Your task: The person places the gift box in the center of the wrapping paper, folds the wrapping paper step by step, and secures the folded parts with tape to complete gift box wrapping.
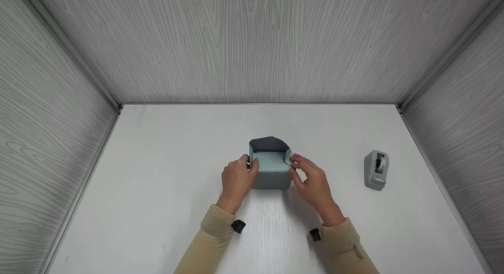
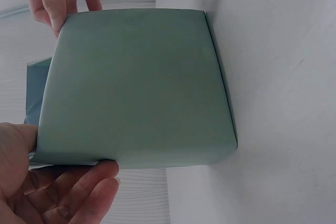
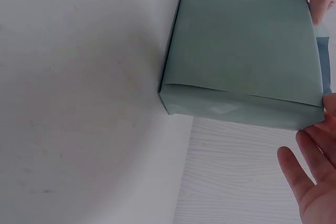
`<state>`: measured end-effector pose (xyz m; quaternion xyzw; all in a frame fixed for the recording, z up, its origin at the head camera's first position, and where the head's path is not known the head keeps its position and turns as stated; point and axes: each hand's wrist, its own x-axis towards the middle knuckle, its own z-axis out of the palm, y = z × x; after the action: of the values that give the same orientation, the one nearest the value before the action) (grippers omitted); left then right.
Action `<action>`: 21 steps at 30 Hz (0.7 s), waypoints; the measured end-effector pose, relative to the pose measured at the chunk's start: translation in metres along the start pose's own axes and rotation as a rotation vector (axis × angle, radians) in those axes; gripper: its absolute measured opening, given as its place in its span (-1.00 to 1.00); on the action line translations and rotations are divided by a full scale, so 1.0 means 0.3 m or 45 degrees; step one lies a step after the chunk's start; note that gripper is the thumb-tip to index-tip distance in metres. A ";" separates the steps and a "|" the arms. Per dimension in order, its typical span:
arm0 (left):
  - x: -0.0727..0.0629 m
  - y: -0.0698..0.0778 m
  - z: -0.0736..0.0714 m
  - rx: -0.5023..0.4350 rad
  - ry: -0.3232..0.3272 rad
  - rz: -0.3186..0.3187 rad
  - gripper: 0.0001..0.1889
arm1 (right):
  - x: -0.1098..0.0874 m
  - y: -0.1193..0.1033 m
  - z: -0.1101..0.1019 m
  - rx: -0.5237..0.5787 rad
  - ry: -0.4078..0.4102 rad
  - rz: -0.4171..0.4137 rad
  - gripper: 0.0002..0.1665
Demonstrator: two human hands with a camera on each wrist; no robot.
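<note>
A pale green paper box [image 1: 271, 178] sits in the middle of the table, its folded paper flap [image 1: 269, 144] standing up at the far end with a dark inner face. My left hand [image 1: 237, 177] grips the left side, thumb on the upper edge and fingers along the side, as the left wrist view shows. At the right corner, my right hand [image 1: 313, 183] pinches the box's edge and side fold [image 1: 288, 156] between thumb and fingers. In the right wrist view, a seam runs along the box's side [image 3: 241, 106]. What lies inside is hidden.
A grey tape dispenser [image 1: 376, 170] with a roll of tape stands to the right on the white table [image 1: 157, 167]. Grey wood-grain panels [image 1: 256, 49] enclose the table at the back and both sides.
</note>
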<state>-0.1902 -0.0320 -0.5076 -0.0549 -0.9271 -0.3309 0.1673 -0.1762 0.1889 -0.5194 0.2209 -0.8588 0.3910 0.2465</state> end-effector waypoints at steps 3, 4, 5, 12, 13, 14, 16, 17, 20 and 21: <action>0.000 0.000 0.002 -0.003 0.002 0.001 -0.68 | 0.000 0.011 -0.001 -0.008 -0.021 -0.045 -0.93; -0.001 -0.001 0.002 -0.004 0.001 -0.003 -0.68 | 0.001 0.014 -0.002 -0.011 -0.031 -0.047 -0.94; 0.000 0.000 0.002 -0.005 0.001 -0.007 -0.68 | 0.001 0.017 -0.003 -0.012 -0.040 -0.047 -0.94; -0.002 0.000 0.000 -0.011 -0.014 -0.016 -0.69 | 0.009 0.025 -0.011 -0.002 -0.112 -0.039 -0.81; -0.002 0.000 0.000 -0.011 -0.015 -0.015 -0.69 | 0.011 0.024 -0.011 -0.004 -0.121 -0.036 -0.80; -0.002 0.000 0.000 -0.010 -0.015 -0.015 -0.69 | 0.013 0.025 -0.010 -0.008 -0.128 -0.035 -0.79; -0.001 -0.002 0.001 -0.010 -0.015 -0.019 -0.69 | 0.017 0.026 -0.007 -0.016 -0.138 -0.035 -0.80; -0.001 -0.002 0.001 -0.011 -0.014 -0.019 -0.68 | 0.018 0.027 -0.006 -0.022 -0.143 -0.035 -0.80; 0.000 -0.002 0.002 -0.014 -0.004 -0.016 -0.68 | 0.020 0.030 0.000 -0.022 -0.152 -0.053 -0.82; 0.000 -0.002 0.002 -0.015 -0.001 -0.014 -0.68 | 0.020 0.031 0.001 -0.017 -0.157 -0.060 -0.82</action>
<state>-0.1905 -0.0322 -0.5085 -0.0509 -0.9255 -0.3372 0.1650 -0.1862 0.1930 -0.5213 0.2630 -0.8694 0.3652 0.2038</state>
